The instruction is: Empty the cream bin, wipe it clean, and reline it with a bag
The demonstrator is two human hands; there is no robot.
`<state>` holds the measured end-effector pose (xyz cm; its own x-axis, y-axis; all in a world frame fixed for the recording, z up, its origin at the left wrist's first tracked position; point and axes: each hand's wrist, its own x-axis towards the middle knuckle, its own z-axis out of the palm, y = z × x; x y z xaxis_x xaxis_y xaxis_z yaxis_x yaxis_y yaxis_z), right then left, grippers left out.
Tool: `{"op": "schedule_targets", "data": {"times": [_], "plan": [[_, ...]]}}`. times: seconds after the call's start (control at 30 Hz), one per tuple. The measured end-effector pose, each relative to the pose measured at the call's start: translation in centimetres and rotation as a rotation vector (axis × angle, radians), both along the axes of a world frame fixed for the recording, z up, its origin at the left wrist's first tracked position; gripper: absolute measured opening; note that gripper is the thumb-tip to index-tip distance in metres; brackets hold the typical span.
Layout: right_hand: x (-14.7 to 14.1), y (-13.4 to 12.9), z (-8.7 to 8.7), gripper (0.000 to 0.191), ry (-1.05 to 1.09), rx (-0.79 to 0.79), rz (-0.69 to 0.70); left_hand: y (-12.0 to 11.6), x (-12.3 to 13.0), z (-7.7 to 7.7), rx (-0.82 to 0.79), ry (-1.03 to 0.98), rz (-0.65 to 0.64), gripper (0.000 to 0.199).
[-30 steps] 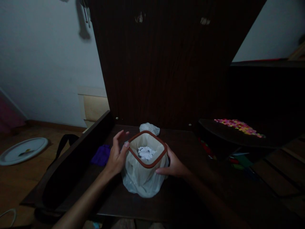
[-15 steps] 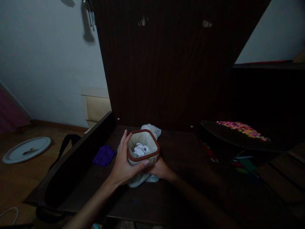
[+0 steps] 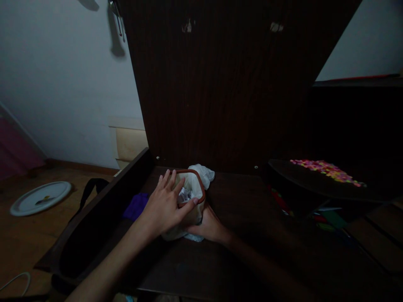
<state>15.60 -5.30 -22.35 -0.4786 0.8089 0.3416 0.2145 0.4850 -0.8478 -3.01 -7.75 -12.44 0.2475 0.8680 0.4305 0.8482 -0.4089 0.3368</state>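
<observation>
A small bin point(image 3: 202, 184) with a brown rim and a pale liner stands on the dark wooden surface point(image 3: 233, 201), with crumpled white paper point(image 3: 185, 194) inside. My left hand point(image 3: 166, 201) lies over the rim's left side, its fingers at the far left edge and its thumb on the near right edge. Lower down, my right hand point(image 3: 210, 224) grips the bin's right side, partly hidden behind it. White plastic point(image 3: 205, 174) bunches out behind the bin and also shows beneath it.
A purple cloth point(image 3: 136, 206) lies left of my left hand. A raised wooden edge point(image 3: 103, 201) borders the left side. Right, a dark corner shelf point(image 3: 283, 170) bears colourful small pieces point(image 3: 329, 171). A white oval tray point(image 3: 40, 198) is on the floor.
My left hand has moved further over the bin's opening, covering more of the rim. The bin has shifted slightly left, and more of my right hand shows at its side.
</observation>
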Motion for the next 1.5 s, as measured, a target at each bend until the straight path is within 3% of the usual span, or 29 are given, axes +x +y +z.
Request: {"op": "schedule_targets", "data": {"times": [0.07, 0.13, 0.27, 0.43, 0.6, 0.8, 0.97, 1.13, 1.37, 1.5], "plan": [[1.2, 0.3, 0.9, 0.115, 0.014, 0.062, 0.056, 0.0, -0.2, 0.1, -0.009, 0.049, -0.015, 0.077], [2.2, 0.9, 2.0, 0.122, 0.079, 0.097, 0.128, -0.1, -0.3, 0.3, -0.025, 0.09, -0.017, 0.077], [2.5, 2.7, 3.7, 0.101, 0.258, 0.105, 0.196, -0.3, -0.1, 0.7, -0.021, 0.176, 0.005, 0.073], [1.1, 3.8, 4.4, 0.076, 0.267, 0.067, 0.093, -0.5, 0.0, 0.7, 0.006, 0.243, 0.026, 0.073], [0.3, 3.6, 4.0, 0.076, 0.254, 0.04, 0.032, -0.3, 0.0, 0.5, 0.037, 0.247, 0.014, 0.073], [1.3, 3.5, 3.9, 0.084, 0.147, 0.01, 0.058, 0.2, -0.8, 0.6, 0.13, 0.233, -0.049, 0.07], [2.7, 3.5, 2.8, 0.085, 0.036, 0.028, -0.017, -0.6, -1.3, 0.9, 0.202, 0.355, -0.252, 0.018], [4.3, 4.0, 0.9, 0.077, -0.055, 0.032, -0.151, 0.1, -2.1, 1.5, 0.069, 0.512, -0.191, 0.017], [5.5, 4.6, -2.4, 0.066, -0.188, 0.06, -0.225, 4.4, -5.5, 2.8, 0.019, 0.598, 0.005, 0.019], [5.3, 4.3, -3.3, 0.062, -0.271, 0.083, -0.242, 6.7, -7.2, 3.6, 0.039, 0.648, 0.083, 0.025]]}}
